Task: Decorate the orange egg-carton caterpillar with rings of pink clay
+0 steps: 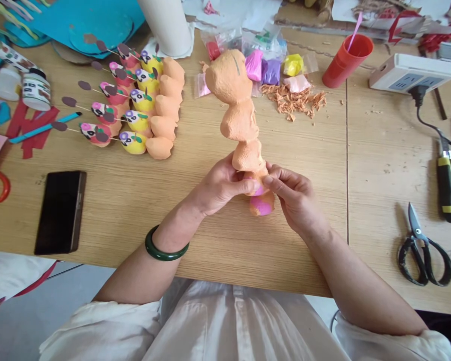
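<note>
The left hand [221,183] and right hand [295,200] hold a narrow grip from either side around the pink-patched base of a tall, lumpy orange clay-coated figure [240,115], which rises from between them and leans away from the person. Whether its foot touches the light wood surface [116,225] is hard to tell. It looks light and fairly stiff, but its narrow necks seem fragile, so the thick base appears the safest hold. A dark green bangle [165,256] circles the left wrist. Just left stand rows of orange egg-shaped forms [160,148] and yellow clay birds [133,143] on sticks — beyond the figure lie plastic bags of coloured clay [270,70].
</note>
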Demonstrator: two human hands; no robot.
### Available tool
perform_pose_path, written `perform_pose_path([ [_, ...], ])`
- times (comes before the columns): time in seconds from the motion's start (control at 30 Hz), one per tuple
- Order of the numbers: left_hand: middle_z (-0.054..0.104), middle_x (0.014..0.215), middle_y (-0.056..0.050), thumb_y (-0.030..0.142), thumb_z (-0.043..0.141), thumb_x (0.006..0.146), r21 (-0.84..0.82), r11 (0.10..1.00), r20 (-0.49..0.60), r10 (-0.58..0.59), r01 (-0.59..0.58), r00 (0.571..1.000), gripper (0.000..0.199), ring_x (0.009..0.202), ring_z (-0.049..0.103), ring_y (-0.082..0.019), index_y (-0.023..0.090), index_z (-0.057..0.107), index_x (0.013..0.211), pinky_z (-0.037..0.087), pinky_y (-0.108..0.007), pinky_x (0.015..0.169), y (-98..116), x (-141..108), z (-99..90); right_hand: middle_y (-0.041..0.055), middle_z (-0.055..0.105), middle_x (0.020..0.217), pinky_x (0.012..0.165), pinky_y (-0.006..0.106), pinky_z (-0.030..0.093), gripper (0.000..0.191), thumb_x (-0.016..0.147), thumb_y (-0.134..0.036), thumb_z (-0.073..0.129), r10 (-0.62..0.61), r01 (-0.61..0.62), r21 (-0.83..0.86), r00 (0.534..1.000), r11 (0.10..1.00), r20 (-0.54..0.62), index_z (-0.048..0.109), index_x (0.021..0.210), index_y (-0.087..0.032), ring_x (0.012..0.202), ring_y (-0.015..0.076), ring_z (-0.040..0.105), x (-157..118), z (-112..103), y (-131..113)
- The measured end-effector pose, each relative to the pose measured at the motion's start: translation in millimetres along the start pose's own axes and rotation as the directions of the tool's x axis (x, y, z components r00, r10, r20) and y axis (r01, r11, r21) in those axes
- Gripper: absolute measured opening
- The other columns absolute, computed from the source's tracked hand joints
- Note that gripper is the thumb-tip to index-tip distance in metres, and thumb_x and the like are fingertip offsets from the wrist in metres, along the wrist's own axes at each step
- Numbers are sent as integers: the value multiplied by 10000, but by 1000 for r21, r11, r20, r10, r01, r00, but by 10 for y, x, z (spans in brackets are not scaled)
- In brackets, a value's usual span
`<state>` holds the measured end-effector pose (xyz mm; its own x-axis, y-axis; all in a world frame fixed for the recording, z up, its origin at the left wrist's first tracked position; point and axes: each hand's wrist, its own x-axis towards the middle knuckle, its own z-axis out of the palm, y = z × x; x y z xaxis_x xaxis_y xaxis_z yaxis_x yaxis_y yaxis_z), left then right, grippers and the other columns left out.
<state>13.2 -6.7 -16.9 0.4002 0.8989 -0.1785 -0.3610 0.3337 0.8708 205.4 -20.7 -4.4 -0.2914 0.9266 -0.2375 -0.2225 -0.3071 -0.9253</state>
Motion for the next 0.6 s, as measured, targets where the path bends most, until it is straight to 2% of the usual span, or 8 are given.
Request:
perform_pose_path([
  [0.13, 760, 1155, -60, 333, 933, 802, -21, 1000, 30, 15, -15, 999, 401, 1150, 714, -259, 222, 752, 1142, 571, -412, 1033, 22, 8, 46, -5, 634, 749, 826, 349, 482, 402, 859, -479, 924, -16, 15, -8, 999, 1000, -37, 691, 645, -231, 785, 172, 564, 1, -2, -30],
  [0.27, 748, 1055, -28, 275, 846, 800, -84, 996, 59, 32, -27, 998, 277, 1077, 709, -223, 240, 775, 1066, 574, -370, 1007, 54, 9, 93, -1, 616, 761, 883, 364, 494, 424, 846, -496, 922, -22, 21, -19, 998, 1000, -53, 678, 625, -229, 832, 185, 591, 12, -10, -57],
  [0.43, 743, 1137, -24, 266, 885, 797, -51, 998, 66, 26, -22, 997, 321, 1138, 689, -214, 260, 762, 1094, 568, -363, 1051, 52, -4, 92, 17, 698, 833, 922, 376, 513, 397, 859, -494, 906, -45, 43, -36, 997, 998, -58, 675, 662, -238, 901, 207, 647, 13, -17, -35],
  [0.5, 732, 1170, -27, 292, 920, 800, -28, 999, 67, 27, -25, 997, 383, 1126, 679, -200, 260, 747, 1140, 571, -348, 1035, 42, -6, 76, 9, 684, 802, 869, 362, 508, 411, 856, -504, 910, -52, 49, -52, 996, 997, -66, 667, 663, -236, 853, 194, 630, 10, -18, -24],
  [0.6, 699, 1103, -22, 333, 956, 787, 24, 998, 32, 56, -57, 998, 463, 994, 650, -163, 244, 720, 1174, 573, -311, 933, 19, 0, 61, -12, 622, 687, 706, 331, 453, 454, 834, -543, 926, -37, 29, -86, 995, 996, -89, 655, 645, -231, 703, 158, 540, 4, -12, -22],
])
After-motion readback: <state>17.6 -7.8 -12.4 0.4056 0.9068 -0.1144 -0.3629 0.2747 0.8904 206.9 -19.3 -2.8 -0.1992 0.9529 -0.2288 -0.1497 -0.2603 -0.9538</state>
